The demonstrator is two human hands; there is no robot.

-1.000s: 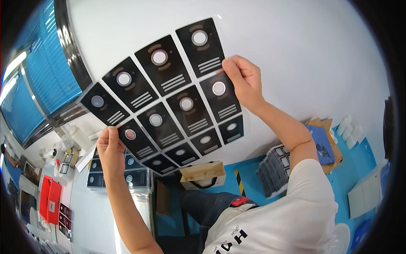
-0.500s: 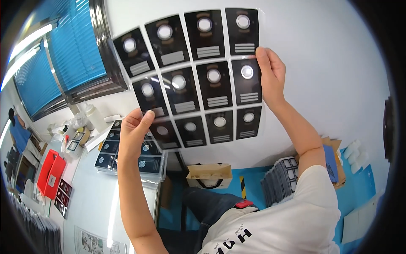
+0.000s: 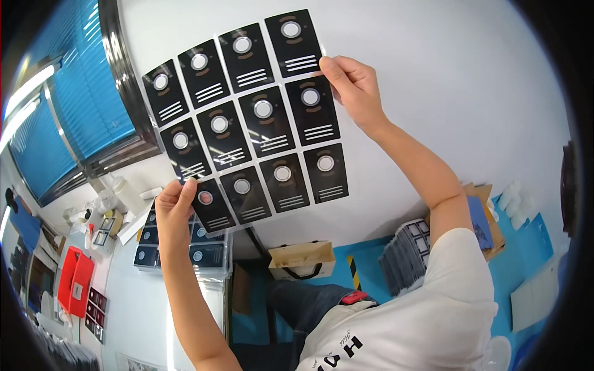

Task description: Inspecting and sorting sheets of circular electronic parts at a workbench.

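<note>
A clear plastic sheet (image 3: 262, 109) printed with rows of black panels is held up, tilted, in front of the pale wall. Every panel has a round see-through window and three pale stripes. My left hand (image 3: 176, 204) pinches its lower left edge, thumb on the near face. At the upper right edge, my right hand (image 3: 357, 89) grips it between thumb and curled fingers. Below and behind my left hand, a stack of similar sheets (image 3: 209, 255) lies on the table, partly hidden by my forearm.
On the table (image 3: 139, 309) stand a red box (image 3: 75, 281), a small dark panel sheet (image 3: 96, 314) and a white bottle (image 3: 127, 196). A paper bag (image 3: 302, 260) and a stack of sheets (image 3: 405, 256) are on the blue floor to the right. Blue blinds (image 3: 93, 86) cover the window.
Both hands have moved left with the sheet, and its angle has shifted slightly. The grip of each hand stays on the same edges.
</note>
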